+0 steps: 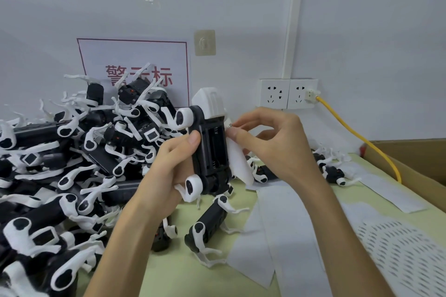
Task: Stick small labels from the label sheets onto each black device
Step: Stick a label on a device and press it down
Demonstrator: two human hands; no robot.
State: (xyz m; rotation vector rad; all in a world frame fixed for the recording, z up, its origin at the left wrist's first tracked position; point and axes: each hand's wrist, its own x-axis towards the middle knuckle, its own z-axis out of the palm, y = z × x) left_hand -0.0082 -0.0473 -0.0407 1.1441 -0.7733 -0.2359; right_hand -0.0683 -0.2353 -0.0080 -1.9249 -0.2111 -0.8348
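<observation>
My left hand point(172, 159) grips a black device point(210, 149) with white legs and a white head, held upright with its open battery bay facing me. My right hand point(272, 137) pinches a small label point(229, 125) at the device's upper right edge, beside its white cover flap point(240, 164). A big pile of the same black devices point(79, 152) fills the table's left side. Another device point(207, 224) lies on the table just below my hands. Label sheets point(391, 248) and stripped backing strips point(284, 224) lie to the right.
A cardboard box point(415, 159) stands at the right edge with a yellow cable point(350, 128) running into it from the wall sockets point(288, 93). A red-framed sign point(135, 67) hangs on the wall behind the pile. A few more devices point(333, 171) lie behind my right hand.
</observation>
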